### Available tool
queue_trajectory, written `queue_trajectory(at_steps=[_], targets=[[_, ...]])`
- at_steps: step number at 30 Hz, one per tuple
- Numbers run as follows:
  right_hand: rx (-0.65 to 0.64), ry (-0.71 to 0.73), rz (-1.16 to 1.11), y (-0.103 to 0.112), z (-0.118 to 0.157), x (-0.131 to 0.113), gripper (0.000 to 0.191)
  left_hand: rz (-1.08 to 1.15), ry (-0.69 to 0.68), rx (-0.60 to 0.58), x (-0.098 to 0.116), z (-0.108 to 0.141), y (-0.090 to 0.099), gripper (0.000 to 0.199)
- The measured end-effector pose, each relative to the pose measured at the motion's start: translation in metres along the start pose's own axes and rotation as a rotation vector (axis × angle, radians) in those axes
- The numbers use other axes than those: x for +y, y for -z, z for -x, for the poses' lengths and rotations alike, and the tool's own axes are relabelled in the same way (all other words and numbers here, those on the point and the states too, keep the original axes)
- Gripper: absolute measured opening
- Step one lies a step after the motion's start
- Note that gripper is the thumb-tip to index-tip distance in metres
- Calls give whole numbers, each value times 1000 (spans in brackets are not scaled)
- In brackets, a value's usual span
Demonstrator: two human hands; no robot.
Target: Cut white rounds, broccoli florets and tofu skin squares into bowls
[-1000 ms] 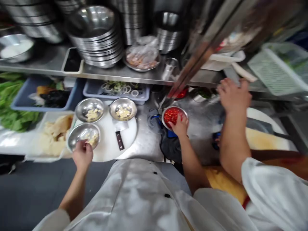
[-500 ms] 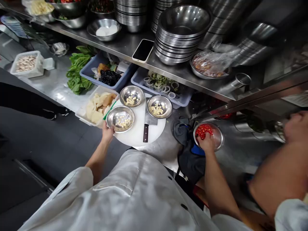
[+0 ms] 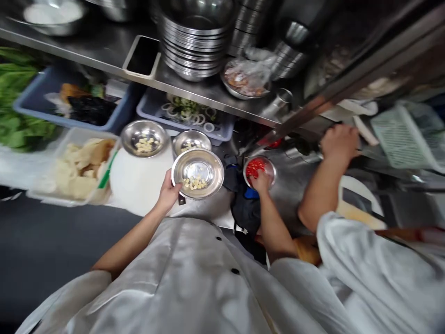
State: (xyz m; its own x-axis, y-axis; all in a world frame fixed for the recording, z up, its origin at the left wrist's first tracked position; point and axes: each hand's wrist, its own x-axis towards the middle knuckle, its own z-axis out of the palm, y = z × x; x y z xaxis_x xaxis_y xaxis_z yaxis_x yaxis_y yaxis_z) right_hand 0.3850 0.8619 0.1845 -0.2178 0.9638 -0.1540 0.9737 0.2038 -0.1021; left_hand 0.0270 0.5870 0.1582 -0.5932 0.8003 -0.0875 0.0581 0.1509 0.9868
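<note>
My left hand [image 3: 168, 192] grips the near-left rim of a small steel bowl [image 3: 212, 162] with pale diced bits in it, likely garlic. That bowl is raised above the board and hides most of the cleaver, of which the dark handle end [image 3: 181, 200] shows. Two similar bowls stand behind it, one at the left [image 3: 130, 134] and one partly covered [image 3: 181, 139]. My right hand [image 3: 262, 182] reaches into a steel bowl [image 3: 273, 174] of chopped red chilies [image 3: 255, 166]. Its fingers are bent together among the chilies, with the fingertips hidden.
A white round board [image 3: 132, 181] lies beside a clear tub [image 3: 66, 185] of pale peeled pieces. Blue bins [image 3: 114, 123] stand behind, under a steel shelf [image 3: 104, 60] with stacked bowls [image 3: 194, 51] and a phone [image 3: 142, 55]. A co-worker's arm [image 3: 323, 185] reaches in at the right.
My left hand has lifted its bowl off the board and carried it right, over the cleaver. My right hand stays in the chili bowl. The view has swung right.
</note>
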Motion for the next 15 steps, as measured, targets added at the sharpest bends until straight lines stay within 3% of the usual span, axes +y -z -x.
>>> queue_trajectory(at_steps=[4, 6, 9, 12, 15], targets=[[161, -21, 51, 119, -58, 60, 67, 66, 35, -301, -10, -11, -59, 57], [371, 77, 102, 159, -84, 86, 71, 64, 51, -403, -16, -13, -82, 54], [444, 214, 205, 175, -105, 100, 64, 40, 51, -451, -21, -14, -110, 51], [295, 339, 259, 166, -107, 96, 47, 34, 73, -442, -22, -15, -132, 49], [197, 339, 261, 167, -105, 93, 42, 19, 157, -435, -20, -16, -146, 53]])
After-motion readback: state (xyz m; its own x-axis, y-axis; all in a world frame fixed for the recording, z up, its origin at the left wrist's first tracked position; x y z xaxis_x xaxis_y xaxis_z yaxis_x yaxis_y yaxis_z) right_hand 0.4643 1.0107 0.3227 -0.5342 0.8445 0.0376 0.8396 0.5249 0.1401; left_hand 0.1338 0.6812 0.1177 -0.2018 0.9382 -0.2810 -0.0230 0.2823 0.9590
